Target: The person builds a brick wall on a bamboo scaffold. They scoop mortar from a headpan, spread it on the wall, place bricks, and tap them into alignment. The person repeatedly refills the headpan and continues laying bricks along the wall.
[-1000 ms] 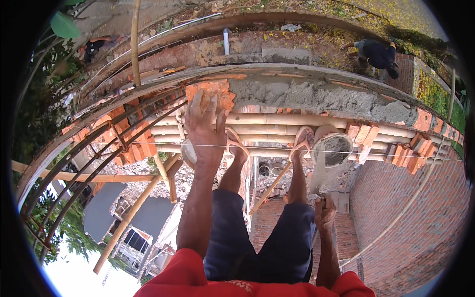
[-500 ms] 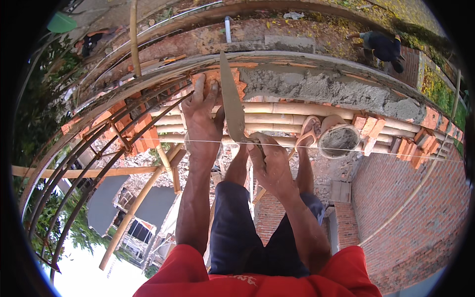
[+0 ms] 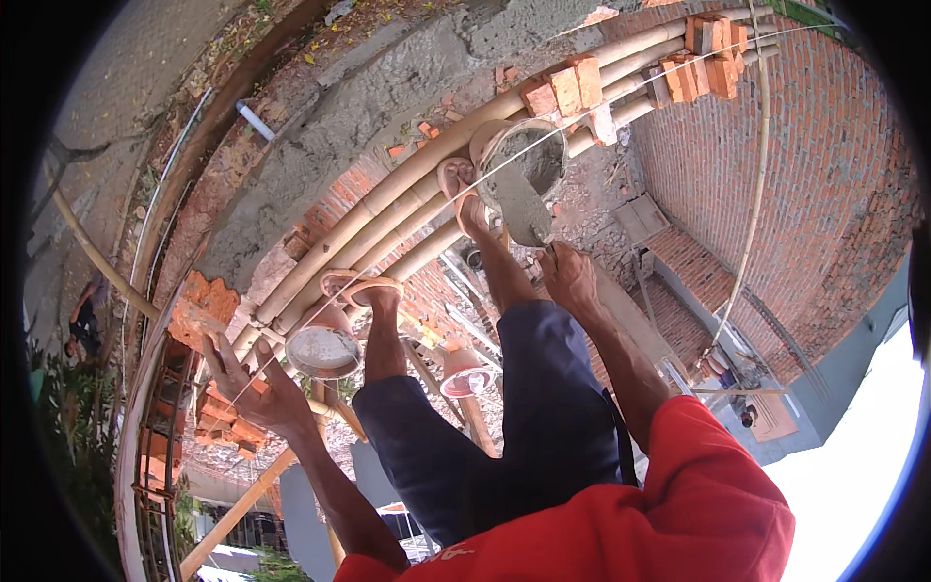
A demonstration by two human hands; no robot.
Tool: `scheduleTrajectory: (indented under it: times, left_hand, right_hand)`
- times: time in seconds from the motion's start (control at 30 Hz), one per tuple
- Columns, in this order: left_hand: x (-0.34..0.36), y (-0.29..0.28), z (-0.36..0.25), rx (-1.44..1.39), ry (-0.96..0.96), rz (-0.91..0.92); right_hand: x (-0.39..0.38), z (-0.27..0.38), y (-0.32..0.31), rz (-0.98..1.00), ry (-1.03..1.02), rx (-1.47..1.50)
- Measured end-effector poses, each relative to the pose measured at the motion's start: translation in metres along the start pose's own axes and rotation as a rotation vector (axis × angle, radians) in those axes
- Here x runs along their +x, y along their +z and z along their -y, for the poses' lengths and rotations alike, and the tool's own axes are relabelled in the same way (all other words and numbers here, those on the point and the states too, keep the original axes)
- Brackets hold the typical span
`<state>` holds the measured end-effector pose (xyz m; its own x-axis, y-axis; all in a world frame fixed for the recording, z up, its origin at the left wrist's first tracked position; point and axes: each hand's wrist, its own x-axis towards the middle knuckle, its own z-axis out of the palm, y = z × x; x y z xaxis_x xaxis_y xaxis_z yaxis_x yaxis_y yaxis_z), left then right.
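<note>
My right hand (image 3: 572, 279) grips a trowel (image 3: 522, 206) by its handle, with the mortar-smeared blade over the rim of a bucket (image 3: 497, 192) that holds grey mortar (image 3: 550, 153). My left hand (image 3: 260, 390) is open at the left, fingers spread, and holds nothing. Its fingertips are close to orange bricks (image 3: 204, 308) at the end of the wall; I cannot tell whether they touch. From these bricks a bed of wet mortar (image 3: 378, 105) runs along the wall top to the upper right. A thin string (image 3: 427, 225) stretches across, passing in front of my left hand.
My feet in sandals (image 3: 373, 291) stand on bamboo poles (image 3: 412, 206). A second bucket (image 3: 325, 351) and a reddish bucket (image 3: 467, 376) are near my left leg. Stacked bricks (image 3: 572, 87) sit on the poles at the upper right. Steel bars (image 3: 155, 485) are at the lower left.
My right hand has carried the trowel from above the wall bricks to the mortar bucket on the right. My left hand has come away to the lower left, and the view has turned.
</note>
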<state>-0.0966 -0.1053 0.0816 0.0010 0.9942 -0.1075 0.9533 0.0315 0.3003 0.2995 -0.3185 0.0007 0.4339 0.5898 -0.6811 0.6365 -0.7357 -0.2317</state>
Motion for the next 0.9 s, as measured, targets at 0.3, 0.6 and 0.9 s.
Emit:
scheduleTrajectory:
  times: [0.3, 0.6, 0.9]
  left_hand:
    - [-0.089, 0.101, -0.097, -0.287, 0.183, 0.528]
    - [0.009, 0.368, -0.241, -0.668, 0.285, 0.606]
    - [0.054, 0.625, -0.356, -0.223, 1.18, 0.898]
  right_hand:
    - [0.26, -0.178, 0.039, -0.521, 0.164, 0.439]
    - [0.38, -0.253, 0.101, 0.074, 0.566, 0.963]
    - [0.383, -0.365, 0.1, -0.927, 0.284, -0.344]
